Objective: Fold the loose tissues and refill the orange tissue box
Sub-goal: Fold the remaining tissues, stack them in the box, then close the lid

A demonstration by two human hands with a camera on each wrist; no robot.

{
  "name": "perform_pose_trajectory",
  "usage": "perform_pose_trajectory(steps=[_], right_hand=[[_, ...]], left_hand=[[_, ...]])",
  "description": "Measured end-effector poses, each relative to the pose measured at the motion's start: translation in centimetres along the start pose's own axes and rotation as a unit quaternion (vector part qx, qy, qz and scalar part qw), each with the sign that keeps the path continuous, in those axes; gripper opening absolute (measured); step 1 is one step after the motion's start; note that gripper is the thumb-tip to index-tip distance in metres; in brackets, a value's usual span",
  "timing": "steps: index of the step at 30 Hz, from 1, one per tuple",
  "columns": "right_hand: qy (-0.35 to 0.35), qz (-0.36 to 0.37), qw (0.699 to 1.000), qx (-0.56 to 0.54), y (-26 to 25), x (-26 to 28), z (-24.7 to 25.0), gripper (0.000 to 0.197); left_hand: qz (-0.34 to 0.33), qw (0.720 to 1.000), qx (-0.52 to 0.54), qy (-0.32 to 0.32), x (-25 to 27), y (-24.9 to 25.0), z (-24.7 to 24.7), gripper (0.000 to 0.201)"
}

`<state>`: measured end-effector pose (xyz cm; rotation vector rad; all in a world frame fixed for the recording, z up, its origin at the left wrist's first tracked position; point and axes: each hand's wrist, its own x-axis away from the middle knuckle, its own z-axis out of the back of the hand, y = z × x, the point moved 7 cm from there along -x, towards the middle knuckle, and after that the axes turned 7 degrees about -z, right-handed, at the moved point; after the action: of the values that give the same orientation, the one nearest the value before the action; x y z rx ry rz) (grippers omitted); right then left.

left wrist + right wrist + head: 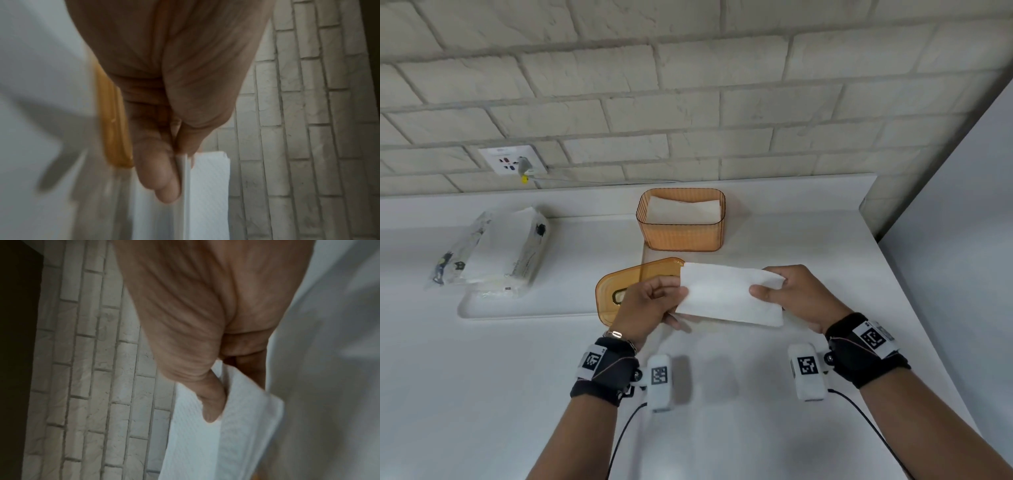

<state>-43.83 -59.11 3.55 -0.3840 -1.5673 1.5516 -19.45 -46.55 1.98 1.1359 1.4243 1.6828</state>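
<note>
A folded white tissue (729, 296) hangs in the air between both hands above the counter. My left hand (650, 301) pinches its left end between thumb and fingers; the left wrist view shows the tissue (207, 186) edge-on under the thumb. My right hand (787, 291) pinches the right end, with the thumb on top of the tissue (226, 434). The orange tissue box (681, 219) stands open behind, with folded white tissues (685, 209) inside. Its orange lid (633, 287) lies on the counter under my left hand.
An opened plastic pack of tissues (496, 250) lies at the left on a shallow white tray (524, 310). A brick wall with a socket (512, 161) runs along the back. The white counter ends at the right edge (914, 308).
</note>
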Motion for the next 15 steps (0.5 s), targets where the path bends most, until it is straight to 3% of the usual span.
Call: perform_pose_trajectory(steps=[5, 8, 12, 15], right_hand=[[0.045, 0.014, 0.999, -0.02, -3.1, -4.0, 0.4, 0.021], [0.054, 0.031, 0.998, 0.024, -6.1, -6.5, 0.0, 0.02], [0.094, 0.042, 0.994, 0.039, -8.4, -9.5, 0.3, 0.035], [0.161, 0.066, 0.964, 0.199, -8.6, -10.5, 0.7, 0.056]], left_hand=[[-0.002, 1.0, 0.0, -0.013, -4.0, 4.0, 1.6, 0.029], [-0.008, 0.999, -0.034, -0.018, -6.9, 6.3, 1.9, 0.027], [-0.016, 0.995, -0.055, 0.083, -11.9, 8.2, 4.9, 0.018], [-0.013, 0.986, -0.092, 0.136, -15.0, 8.9, 7.1, 0.011]])
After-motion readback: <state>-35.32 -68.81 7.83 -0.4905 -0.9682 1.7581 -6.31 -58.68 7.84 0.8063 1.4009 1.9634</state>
